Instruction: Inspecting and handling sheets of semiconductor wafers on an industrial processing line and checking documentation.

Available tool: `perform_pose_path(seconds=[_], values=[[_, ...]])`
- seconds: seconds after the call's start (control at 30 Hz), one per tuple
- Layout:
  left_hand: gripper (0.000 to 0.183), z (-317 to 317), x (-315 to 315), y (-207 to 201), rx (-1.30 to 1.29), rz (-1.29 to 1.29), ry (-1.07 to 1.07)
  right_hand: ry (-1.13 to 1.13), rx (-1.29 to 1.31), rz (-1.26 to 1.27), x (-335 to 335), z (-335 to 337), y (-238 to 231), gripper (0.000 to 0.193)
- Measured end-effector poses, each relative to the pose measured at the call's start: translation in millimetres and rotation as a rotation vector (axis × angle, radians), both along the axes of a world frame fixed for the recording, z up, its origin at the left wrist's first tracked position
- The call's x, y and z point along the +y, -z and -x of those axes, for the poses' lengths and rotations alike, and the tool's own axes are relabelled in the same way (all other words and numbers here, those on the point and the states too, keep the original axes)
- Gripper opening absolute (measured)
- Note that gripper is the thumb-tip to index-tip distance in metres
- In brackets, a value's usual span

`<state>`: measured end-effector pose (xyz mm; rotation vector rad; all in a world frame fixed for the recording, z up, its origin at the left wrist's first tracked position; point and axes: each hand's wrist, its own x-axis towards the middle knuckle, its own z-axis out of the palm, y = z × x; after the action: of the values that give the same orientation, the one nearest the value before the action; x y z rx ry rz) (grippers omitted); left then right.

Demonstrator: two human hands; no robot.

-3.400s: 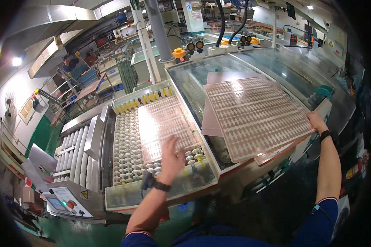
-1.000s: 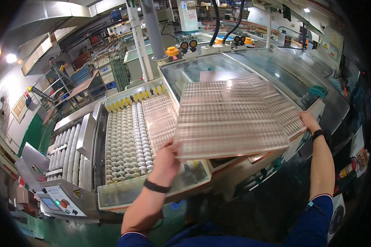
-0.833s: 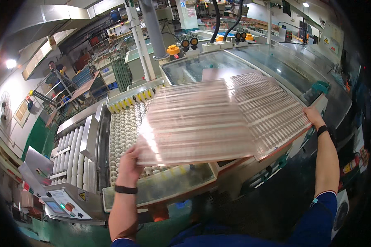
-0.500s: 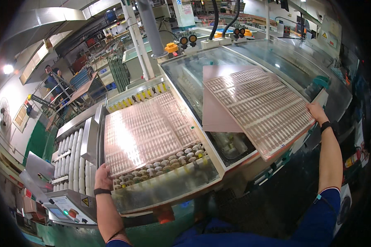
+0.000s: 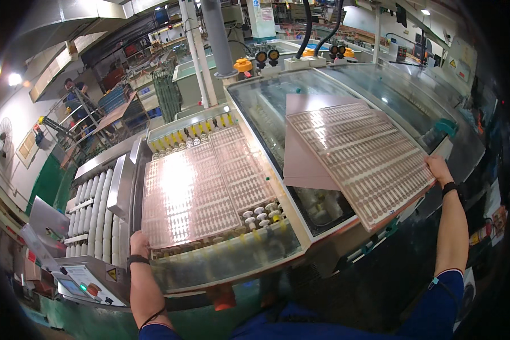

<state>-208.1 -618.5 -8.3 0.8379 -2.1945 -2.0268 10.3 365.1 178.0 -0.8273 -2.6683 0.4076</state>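
Corners, Left and Right

My right hand [image 5: 438, 169] grasps the right corner of an upper panel [image 5: 362, 158], patterned, lying askew over a plain sheet [image 5: 306, 158]. My left hand [image 5: 140, 245] is at the near left corner of the left panel [image 5: 190, 198] on white rollers [image 5: 260, 216] (whether those fingers grip, I cannot tell). A neighbouring panel [image 5: 246, 170] lies just right of it.
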Motion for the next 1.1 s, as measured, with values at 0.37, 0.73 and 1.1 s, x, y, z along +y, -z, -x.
perform_pose_path(seconds=[0.37, 0.73, 1.1], values=[[0.012, 20.8, -26.9, 46.6, 0.098, -0.062, 0.088, 0.037, 0.121, 0.113, -15.8, -15.1, -6.6, 0.04], [0.04, 10.6, 167.6, -46.1, 0.36, 1.135, 0.615, 0.258, 0.25, -0.057, -44.3, -43.2, -7.9, 0.051], [0.032, -234.6, 502.3, -144.3, 0.246, -0.084, 2.283, 0.159, 0.672, 0.326, -293.8, -198.0, 165.3, 0.027]])
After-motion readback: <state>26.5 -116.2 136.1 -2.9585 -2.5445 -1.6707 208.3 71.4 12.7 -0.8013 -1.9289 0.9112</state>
